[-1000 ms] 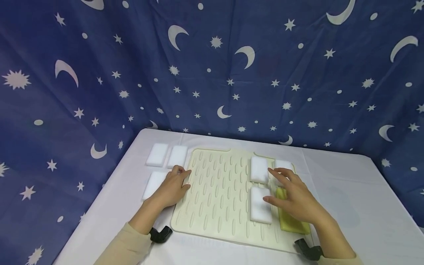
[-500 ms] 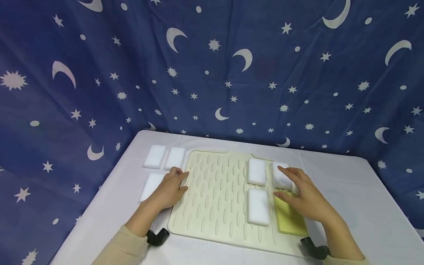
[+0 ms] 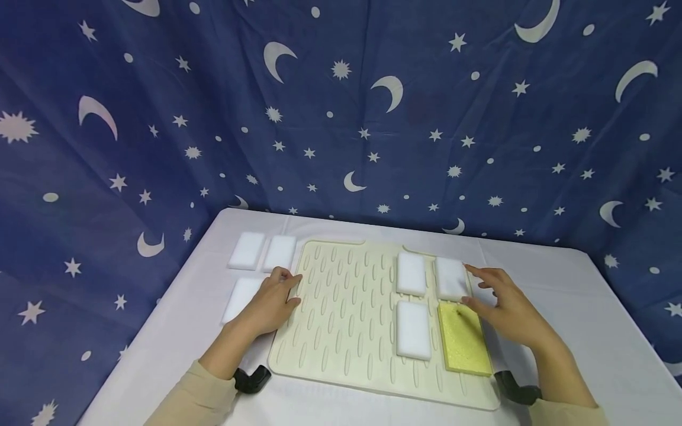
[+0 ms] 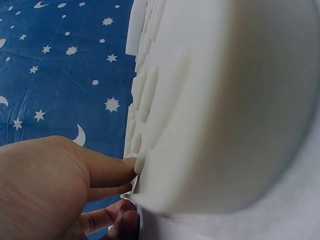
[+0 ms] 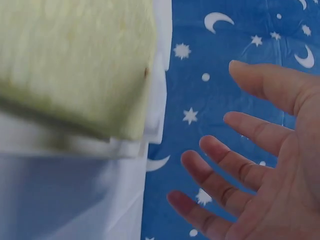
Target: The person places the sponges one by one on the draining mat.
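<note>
One yellow sponge (image 3: 463,338) lies lengthwise, pointing away, beside right hand (image 3: 508,310).

Laid out on a table (image 3: 575,296) before a hanging cloth backdrop (image 3: 341,106): a ribbed mat (image 3: 346,319) at the centre. On the mat's right part, four sponges in two rows: far pair (image 3: 411,273) (image 3: 450,278), near pair (image 3: 413,329) (image 3: 462,339). Off the mat to the left, three more pads on the table: two side by side behind (image 3: 247,249) (image 3: 279,253), one in front (image 3: 241,297). Left hand (image 3: 269,302) at the mat's left edge, seemingly resting on it; right hand (image 3: 506,307) just right of the sponges.
</note>
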Demonstrator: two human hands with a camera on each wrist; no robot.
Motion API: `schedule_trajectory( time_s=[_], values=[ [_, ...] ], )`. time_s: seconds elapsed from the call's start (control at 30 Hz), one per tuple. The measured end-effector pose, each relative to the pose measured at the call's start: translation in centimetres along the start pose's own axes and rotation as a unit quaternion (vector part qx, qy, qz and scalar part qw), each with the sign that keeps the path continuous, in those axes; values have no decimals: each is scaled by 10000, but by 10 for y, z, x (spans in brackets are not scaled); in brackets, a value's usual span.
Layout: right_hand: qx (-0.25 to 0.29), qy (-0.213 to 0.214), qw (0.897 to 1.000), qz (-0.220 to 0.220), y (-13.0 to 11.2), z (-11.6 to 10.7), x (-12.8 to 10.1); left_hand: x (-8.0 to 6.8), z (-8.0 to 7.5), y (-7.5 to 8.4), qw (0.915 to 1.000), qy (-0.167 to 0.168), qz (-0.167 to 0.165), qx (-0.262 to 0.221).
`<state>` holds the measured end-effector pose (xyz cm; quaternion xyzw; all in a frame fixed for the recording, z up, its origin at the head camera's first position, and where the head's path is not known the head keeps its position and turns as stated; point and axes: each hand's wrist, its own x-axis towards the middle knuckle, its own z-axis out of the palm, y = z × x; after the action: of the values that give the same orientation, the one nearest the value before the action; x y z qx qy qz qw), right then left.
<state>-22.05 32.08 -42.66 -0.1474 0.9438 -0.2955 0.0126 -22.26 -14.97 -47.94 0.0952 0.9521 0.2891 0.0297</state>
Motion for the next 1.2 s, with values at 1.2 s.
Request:
schedule_trajectory(
  time_s=[1.2],
  values=[
    [19,-393,9960,807,51,15,1,0,1,-1,10000,29,39,-20]
  ],
)
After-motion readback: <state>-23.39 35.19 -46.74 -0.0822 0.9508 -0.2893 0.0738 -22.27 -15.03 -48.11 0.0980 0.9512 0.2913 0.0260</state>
